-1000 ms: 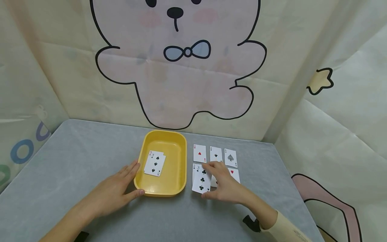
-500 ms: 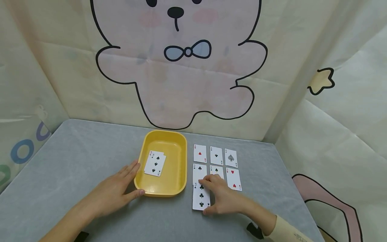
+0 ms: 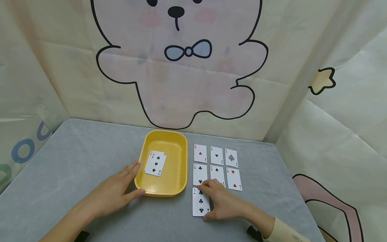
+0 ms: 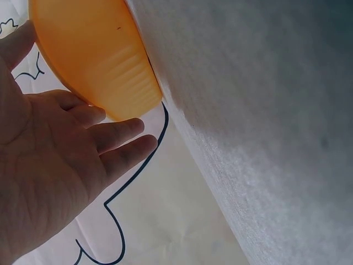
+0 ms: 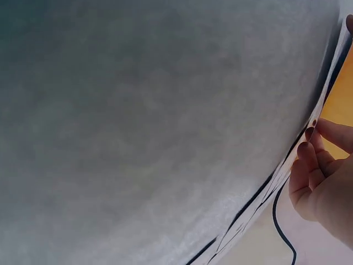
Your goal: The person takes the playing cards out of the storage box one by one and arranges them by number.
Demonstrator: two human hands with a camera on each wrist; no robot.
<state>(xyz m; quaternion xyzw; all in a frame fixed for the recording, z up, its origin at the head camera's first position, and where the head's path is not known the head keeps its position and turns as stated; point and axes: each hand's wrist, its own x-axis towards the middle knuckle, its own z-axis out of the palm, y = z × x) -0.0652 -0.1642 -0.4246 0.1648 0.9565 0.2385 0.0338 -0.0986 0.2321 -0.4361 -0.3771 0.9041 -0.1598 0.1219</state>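
Note:
A three of clubs (image 3: 199, 203) lies face up below the two of clubs (image 3: 200, 173), with a small gap between them. My right hand (image 3: 225, 200) pinches it, the index finger at its top edge and the thumb at its lower right corner. My left hand (image 3: 116, 188) rests against the left side of a yellow tray (image 3: 179, 161), fingers extended and thumb at the near corner. In the left wrist view those fingers touch the tray's outer wall (image 4: 118, 72). Inside the tray, a three of spades (image 3: 156, 164) overlaps another three with red marking, mostly hidden.
Beyond the right hand is a row of aces: hearts (image 3: 200, 153), clubs (image 3: 216, 156) and spades (image 3: 231, 158). Nearer lie the two of spades (image 3: 217, 173), partly covered by the hand, and the two of hearts (image 3: 234, 179). A printed curtain (image 3: 187, 84) hangs behind the grey table (image 3: 96, 151).
My right hand has slid the three of clubs toward the near edge, from overlapping the two of clubs to just below it. My left hand and the tray stay put.

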